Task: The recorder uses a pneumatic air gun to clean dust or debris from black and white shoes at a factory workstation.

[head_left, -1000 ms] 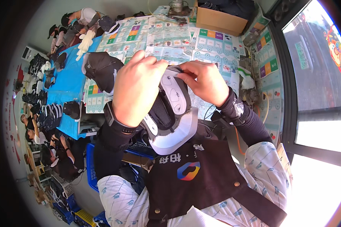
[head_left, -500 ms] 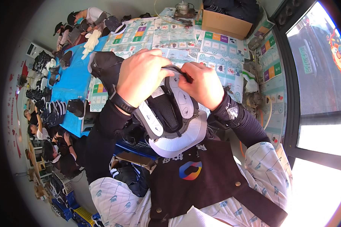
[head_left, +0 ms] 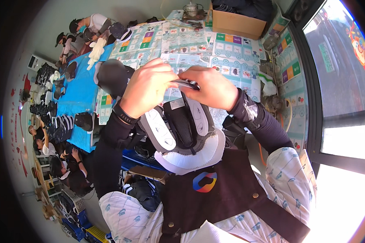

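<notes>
At frame centre, your left hand (head_left: 148, 91) and right hand (head_left: 213, 89) pinch the black tongue tab (head_left: 185, 84) of the shoe upper (head_left: 182, 133); you seem to be seating it, so next tug evenly.

**A shoe-making workshop with a shared workbench**

This is a small footwear workshop. A long table (head_left: 198, 44) fills the upper centre of the frame, papered with printed sheets, with a cardboard box (head_left: 237, 22) at its far end. At upper left, a blue-covered bench (head_left: 79, 91) carries rows of dark shoe uppers (head_left: 48, 109), and several seated workers (head_left: 85, 30) bend over it. Large windows (head_left: 340, 81) line the right edge, letting in bright daylight.
</notes>
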{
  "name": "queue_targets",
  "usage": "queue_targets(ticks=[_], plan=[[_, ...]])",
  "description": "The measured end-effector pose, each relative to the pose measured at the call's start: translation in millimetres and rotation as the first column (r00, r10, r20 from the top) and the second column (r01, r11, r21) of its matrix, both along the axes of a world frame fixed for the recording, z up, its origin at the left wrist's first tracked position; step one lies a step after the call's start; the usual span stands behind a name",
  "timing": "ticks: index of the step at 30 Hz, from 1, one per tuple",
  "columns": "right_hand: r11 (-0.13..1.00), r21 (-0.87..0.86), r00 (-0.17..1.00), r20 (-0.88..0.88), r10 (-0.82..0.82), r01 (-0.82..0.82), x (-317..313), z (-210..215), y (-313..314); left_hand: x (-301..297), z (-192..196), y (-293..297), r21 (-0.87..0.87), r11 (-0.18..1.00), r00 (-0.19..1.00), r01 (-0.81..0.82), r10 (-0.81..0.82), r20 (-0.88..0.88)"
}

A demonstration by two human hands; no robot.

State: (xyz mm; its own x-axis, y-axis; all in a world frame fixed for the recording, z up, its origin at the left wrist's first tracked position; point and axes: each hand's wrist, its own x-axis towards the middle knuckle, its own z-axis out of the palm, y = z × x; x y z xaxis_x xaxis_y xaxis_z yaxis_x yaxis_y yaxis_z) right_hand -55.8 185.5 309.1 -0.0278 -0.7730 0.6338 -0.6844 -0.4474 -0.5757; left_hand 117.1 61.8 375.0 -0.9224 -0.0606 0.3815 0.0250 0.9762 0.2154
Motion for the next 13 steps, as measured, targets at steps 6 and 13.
queue_targets(ticks=[6, 13], plan=[[0.959, 0.264, 0.994, -0.072, -0.086, 0.103, 3.7, 0.5, -5.4, -2.9, -3.6, 2.9, -0.035, 0.997, 0.998, -0.062, 0.061, -0.034], [0.949, 0.302, 0.995, -0.008, -0.096, 0.094, 2.7, -10.5, -20.8, -9.6, -16.1, -9.9, -0.133, 0.977, 0.985, -0.165, 0.170, 0.022]])
